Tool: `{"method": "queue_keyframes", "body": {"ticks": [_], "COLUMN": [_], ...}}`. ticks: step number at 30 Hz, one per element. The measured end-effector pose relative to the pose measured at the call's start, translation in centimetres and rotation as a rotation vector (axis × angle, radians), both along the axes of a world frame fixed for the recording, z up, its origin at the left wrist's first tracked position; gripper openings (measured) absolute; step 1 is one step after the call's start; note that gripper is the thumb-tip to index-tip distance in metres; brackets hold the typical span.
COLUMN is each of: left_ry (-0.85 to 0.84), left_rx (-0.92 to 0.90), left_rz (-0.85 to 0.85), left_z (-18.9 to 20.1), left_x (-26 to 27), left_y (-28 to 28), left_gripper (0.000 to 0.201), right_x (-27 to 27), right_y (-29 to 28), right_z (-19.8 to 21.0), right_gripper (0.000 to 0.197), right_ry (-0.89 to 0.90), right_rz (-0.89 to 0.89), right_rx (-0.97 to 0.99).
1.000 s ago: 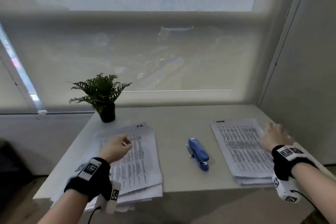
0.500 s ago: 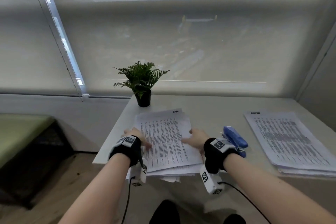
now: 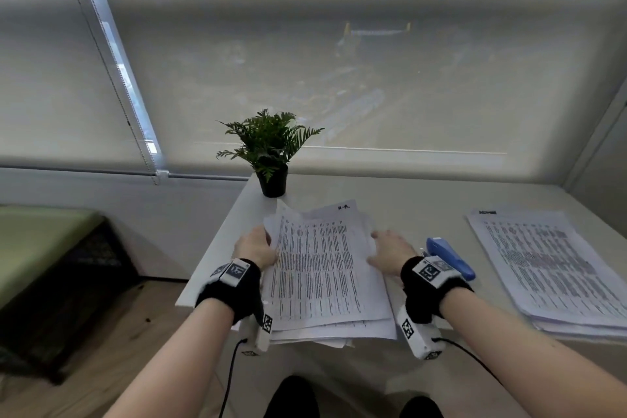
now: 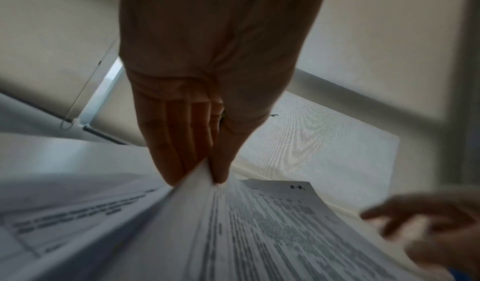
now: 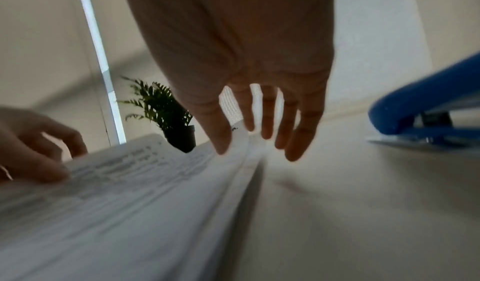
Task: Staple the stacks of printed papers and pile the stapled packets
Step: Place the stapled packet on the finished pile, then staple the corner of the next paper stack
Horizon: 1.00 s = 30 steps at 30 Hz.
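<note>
Two piles of white printed sheets lie on the pale tabletop (image 3: pixel 424 210). The nearer, untidy stack of printed papers (image 3: pixel 322 278) sits at the table's left front corner, its lower sheets jutting past the front edge, and both hands are on it. The left hand (image 3: pixel 254 246) grips the stack's left edge: in the left wrist view the fingers (image 4: pixel 171 141) lie pressed together under a lifted bundle of sheets while the thumb clamps down on top, so the upper pages are pinched and raised off the ones below. The right hand (image 3: pixel 390 251) is at the stack's right edge with its fingers (image 5: pixel 293 125) spread apart and fairly straight, tips down along the paper's side; motion blur makes it hard to say whether they press the sheets or only brush them. Just right of that hand lies a blue plastic stapler (image 3: pixel 448 256), flat on the table, touching neither pile. Farther right, well apart from the hands, rests the second, neater pile of printed pages (image 3: pixel 549 268). Behind the near stack, at the table's back left corner, stands a small green fern in a black pot (image 3: pixel 269 153), in front of a drawn translucent roller blind (image 3: pixel 339 61).
</note>
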<state>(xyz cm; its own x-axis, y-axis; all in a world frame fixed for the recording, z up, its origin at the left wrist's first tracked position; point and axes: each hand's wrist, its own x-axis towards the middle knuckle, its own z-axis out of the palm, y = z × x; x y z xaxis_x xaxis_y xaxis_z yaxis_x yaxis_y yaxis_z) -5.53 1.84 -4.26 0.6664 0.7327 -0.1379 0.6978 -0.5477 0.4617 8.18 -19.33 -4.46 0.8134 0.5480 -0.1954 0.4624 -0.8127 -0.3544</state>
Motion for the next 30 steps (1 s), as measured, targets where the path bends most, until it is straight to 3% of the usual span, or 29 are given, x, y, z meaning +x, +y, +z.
{"method": "queue_keyframes", "body": {"ticks": [2,5,8,13,15,17,19,21,23,24,26,28,30], "left_ry": [0.015,-0.042,-0.107,-0.215,-0.194,-0.158,-0.075,0.131,0.315,0.331,0.265,0.201,0.266], "left_rx": [0.115,0.27,0.217,-0.276,-0.359,-0.406,-0.419,-0.249,0.072,0.209,0.369,0.376,0.339], "left_rz": [-0.033,-0.058,-0.073,-0.085,-0.121,-0.15,-0.165,-0.204,-0.257,-0.289,-0.413,-0.556,-0.631], "left_z": [0.2,0.1,-0.2,-0.1,0.1,0.2,0.5,1.1,1.4,1.7,1.8,1.6,1.1], "left_x": [0.0,-0.1,-0.1,0.4,1.0,1.7,2.3,2.6,3.3,3.8,5.3,7.1,8.4], "left_y": [-0.7,-1.6,-1.8,-2.9,-3.5,-3.9,-4.5,-5.2,-5.4,-5.6,-5.7,-5.6,-5.5], "left_gripper": [0.022,0.016,0.016,0.022,0.024,0.027,0.032,0.051,0.093,0.103,0.095,0.07,0.062], "right_x": [0.4,0.7,1.3,1.7,2.2,3.0,3.8,4.6,5.2,5.5,6.0,6.3,6.1], "right_y": [0.7,2.0,1.8,-1.0,-2.5,-4.4,-6.2,-7.4,-7.9,-7.9,-7.5,-6.2,-4.0], "right_z": [0.2,-0.4,-1.1,-0.7,-0.2,0.4,0.3,-0.7,-1.2,-1.1,0.0,1.7,3.1], "right_gripper": [0.055,0.06,0.055,0.036,0.036,0.046,0.05,0.051,0.051,0.05,0.049,0.048,0.05], "right_ry": [-0.095,-0.074,-0.092,-0.325,-0.423,-0.403,-0.273,-0.155,-0.132,-0.135,-0.138,-0.201,-0.234], "right_rz": [0.159,0.314,0.313,0.207,0.067,-0.168,-0.344,-0.382,-0.367,-0.375,-0.401,-0.367,-0.216], "right_rx": [-0.005,-0.16,-0.259,-0.327,-0.376,-0.412,-0.369,-0.27,-0.193,-0.167,-0.102,-0.021,0.04]}}
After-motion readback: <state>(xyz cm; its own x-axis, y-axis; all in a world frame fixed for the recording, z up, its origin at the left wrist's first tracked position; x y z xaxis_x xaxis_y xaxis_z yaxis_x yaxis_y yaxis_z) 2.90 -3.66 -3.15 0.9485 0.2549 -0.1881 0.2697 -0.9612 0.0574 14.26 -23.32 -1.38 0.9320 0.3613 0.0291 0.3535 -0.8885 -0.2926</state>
